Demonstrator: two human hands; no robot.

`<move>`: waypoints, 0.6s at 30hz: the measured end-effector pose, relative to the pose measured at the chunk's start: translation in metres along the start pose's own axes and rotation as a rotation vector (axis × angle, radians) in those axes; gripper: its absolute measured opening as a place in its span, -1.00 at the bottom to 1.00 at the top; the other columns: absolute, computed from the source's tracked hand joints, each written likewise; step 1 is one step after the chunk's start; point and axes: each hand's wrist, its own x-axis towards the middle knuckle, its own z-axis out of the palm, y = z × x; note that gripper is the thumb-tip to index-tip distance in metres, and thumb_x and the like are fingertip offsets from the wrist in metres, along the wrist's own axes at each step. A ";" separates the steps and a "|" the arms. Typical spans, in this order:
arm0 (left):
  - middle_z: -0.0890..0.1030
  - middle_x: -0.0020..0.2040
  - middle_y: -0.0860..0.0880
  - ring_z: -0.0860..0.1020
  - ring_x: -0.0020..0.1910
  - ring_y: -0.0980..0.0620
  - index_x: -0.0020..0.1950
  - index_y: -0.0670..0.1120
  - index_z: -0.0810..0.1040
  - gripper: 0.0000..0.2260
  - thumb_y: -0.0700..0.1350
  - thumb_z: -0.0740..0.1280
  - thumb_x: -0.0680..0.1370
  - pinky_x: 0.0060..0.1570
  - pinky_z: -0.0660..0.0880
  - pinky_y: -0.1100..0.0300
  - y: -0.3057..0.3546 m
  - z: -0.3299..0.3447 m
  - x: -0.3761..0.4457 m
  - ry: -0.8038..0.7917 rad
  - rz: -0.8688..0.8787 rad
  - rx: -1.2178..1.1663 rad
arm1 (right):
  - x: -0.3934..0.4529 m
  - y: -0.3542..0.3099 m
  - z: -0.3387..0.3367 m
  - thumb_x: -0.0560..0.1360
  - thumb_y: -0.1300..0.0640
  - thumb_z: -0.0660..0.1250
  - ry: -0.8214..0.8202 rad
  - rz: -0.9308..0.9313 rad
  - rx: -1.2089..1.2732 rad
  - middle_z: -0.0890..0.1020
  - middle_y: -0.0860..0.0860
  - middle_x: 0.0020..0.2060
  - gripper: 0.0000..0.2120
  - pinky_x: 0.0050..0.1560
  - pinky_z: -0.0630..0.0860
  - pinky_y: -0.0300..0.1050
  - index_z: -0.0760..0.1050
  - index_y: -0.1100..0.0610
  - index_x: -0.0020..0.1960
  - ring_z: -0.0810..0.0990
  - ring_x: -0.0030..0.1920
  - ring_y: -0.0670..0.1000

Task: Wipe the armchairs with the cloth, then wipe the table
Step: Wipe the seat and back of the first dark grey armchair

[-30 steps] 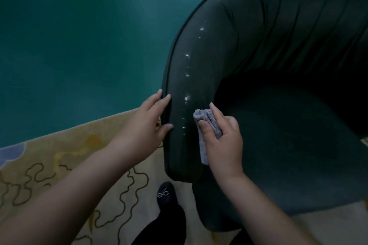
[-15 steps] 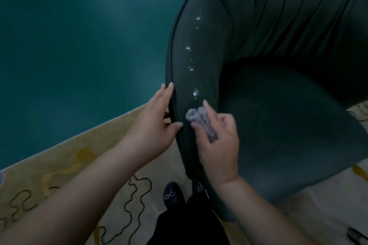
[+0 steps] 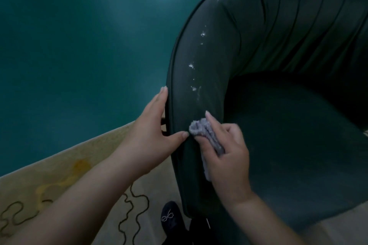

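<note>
Dim teal wall, patterned rug (image 3: pixel 59 165) underfoot. Left hand (image 3: pixel 151 135) flat, fingers straight, bracing dark armchair (image 3: pixel 298 145) arm. Right hand (image 3: pixel 225 155) fingers curled round grey cloth (image 3: pixel 201 131), pressed on armrest. White specks (image 3: pixel 194 77) remaining above; wiping apparently early, table unseen, undone.

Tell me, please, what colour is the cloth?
Pale grey-lilac cloth, gripped in the right hand; seen in the head view.

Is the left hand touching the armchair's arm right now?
Touching. In the head view the left hand rests on the armchair arm: straight fingers lie along its outer edge and the thumb presses on top, beside the cloth.
</note>
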 end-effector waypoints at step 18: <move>0.22 0.50 0.19 0.38 0.36 0.12 0.55 0.14 0.06 -0.16 -0.05 0.47 0.40 0.32 0.39 0.06 0.013 -0.005 0.025 0.070 -0.017 0.005 | 0.096 -0.002 0.014 0.46 0.06 0.40 -0.064 -0.212 -0.170 0.43 0.09 -0.14 -0.56 -0.01 0.48 -0.04 0.49 0.14 0.31 0.49 -0.10 0.11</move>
